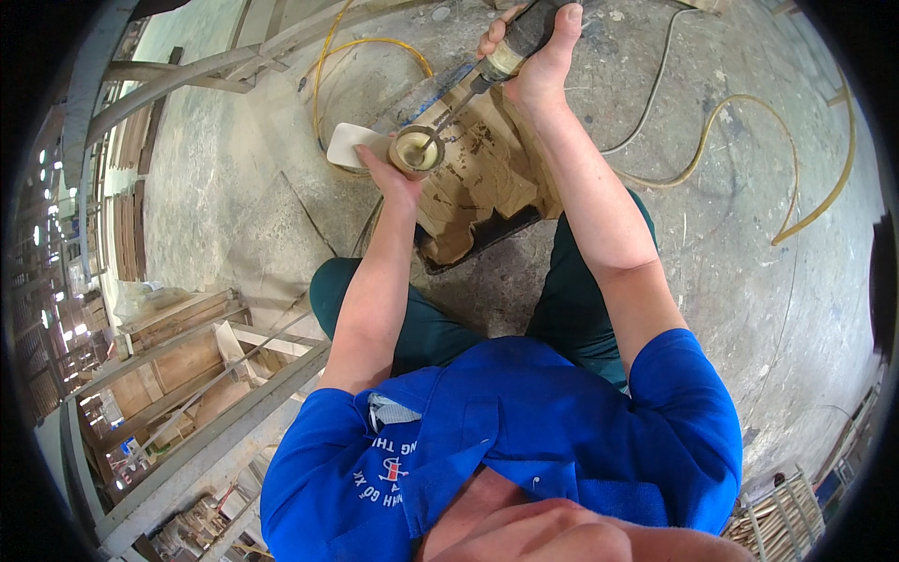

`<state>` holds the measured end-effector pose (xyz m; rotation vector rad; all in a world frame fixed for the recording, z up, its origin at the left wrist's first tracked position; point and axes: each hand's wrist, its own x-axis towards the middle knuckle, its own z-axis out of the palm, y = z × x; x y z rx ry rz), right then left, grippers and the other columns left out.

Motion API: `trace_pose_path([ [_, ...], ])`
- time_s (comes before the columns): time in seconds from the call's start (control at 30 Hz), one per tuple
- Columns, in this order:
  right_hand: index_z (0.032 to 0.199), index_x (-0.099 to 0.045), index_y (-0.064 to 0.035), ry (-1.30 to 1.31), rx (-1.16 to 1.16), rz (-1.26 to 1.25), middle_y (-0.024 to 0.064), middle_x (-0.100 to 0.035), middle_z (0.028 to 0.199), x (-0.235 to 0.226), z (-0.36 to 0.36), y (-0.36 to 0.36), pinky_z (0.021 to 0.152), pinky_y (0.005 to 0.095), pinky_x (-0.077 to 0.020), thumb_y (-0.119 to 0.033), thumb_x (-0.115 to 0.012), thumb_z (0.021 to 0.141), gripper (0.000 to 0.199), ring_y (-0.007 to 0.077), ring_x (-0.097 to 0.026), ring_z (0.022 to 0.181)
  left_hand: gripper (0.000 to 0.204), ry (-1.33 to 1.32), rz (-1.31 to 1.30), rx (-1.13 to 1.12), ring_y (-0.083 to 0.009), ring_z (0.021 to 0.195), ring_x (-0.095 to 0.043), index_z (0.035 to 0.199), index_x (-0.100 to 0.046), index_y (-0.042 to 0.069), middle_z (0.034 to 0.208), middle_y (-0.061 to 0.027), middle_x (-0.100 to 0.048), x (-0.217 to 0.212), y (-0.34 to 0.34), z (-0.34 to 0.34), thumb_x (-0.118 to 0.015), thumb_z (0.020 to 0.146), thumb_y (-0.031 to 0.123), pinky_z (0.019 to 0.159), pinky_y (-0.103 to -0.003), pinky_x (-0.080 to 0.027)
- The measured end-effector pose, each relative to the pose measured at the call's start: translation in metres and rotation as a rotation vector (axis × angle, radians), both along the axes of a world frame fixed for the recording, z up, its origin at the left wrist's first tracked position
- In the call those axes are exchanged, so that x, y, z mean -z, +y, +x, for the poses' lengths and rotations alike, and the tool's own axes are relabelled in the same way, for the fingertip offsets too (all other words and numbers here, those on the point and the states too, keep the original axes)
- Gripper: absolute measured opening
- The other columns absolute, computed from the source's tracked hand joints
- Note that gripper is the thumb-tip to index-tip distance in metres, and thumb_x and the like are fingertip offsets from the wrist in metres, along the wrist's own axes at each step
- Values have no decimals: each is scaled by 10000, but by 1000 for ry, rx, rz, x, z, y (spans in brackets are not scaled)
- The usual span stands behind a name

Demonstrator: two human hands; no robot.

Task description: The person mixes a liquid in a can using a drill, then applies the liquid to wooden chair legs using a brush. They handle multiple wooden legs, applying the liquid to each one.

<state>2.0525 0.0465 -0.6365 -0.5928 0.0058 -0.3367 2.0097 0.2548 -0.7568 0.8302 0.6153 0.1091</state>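
My left hand (pixel 391 178) is closed round a small round cup (pixel 417 152) with pale yellowish stuff inside. Beside those fingers shows a white, flat, rounded piece (pixel 352 145); I cannot tell whether it is gripped or resting. My right hand (pixel 540 70), farther off and to the right, wraps a dark bottle-shaped thing (pixel 507 58) with a cream band. Its narrow end tilts down toward the cup. A thin dark line (pixel 455 114), rod or stream, runs from that end into the cup's mouth. Below lies stained brown cardboard (pixel 501 155).
Yellow hoses (pixel 373 41) (pixel 740 97) and a grey cable (pixel 655 89) curve over the worn concrete floor (pixel 712 225). Something blue and white (pixel 440 92) lies behind the cup. At left stand metal frames (pixel 211 440) with wooden boards; a bundle of sticks (pixel 785 517) sits at lower right.
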Motion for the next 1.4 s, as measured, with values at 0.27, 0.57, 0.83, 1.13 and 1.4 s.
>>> trace_pose_path([
  [0.27,827,-501,-78,12,-13,37,88,-526,603,0,0,-1,520,339,-460,-693,-403,822,623,226,-527,512,646,-45,13,3,-244,986,-545,1085,-461,46,1025,-91,-530,5,2,2,-299,898,642,865,-397,-470],
  [0.57,835,-510,-73,6,20,8,84,-529,604,1,1,0,510,329,-456,-685,-401,828,622,215,-529,514,667,26,-5,-12,-240,996,-544,1107,-460,55,1041,-87,-531,1,2,2,-302,884,664,874,-410,-465],
  [0.83,848,-525,-57,-113,-25,9,91,-556,618,4,-2,9,507,310,-456,-696,-447,798,645,209,-543,520,691,20,9,16,-244,1047,-526,1170,-424,43,1101,-99,-507,2,3,2,-294,888,660,909,-409,-449],
  [1.13,879,-538,-20,-211,-77,-95,115,-592,675,4,-13,24,559,303,-480,-715,-547,724,712,206,-573,585,799,2,29,72,-276,1210,-442,1339,-312,0,1305,-151,-426,5,5,1,-245,892,658,1022,-406,-373],
  [1.4,910,-547,-1,-187,-73,-131,110,-598,706,3,-20,24,581,302,-490,-730,-555,709,756,200,-577,602,787,17,-20,117,-289,1210,-451,1342,-313,-4,1324,-161,-421,0,1,1,-202,906,642,1024,-416,-372],
])
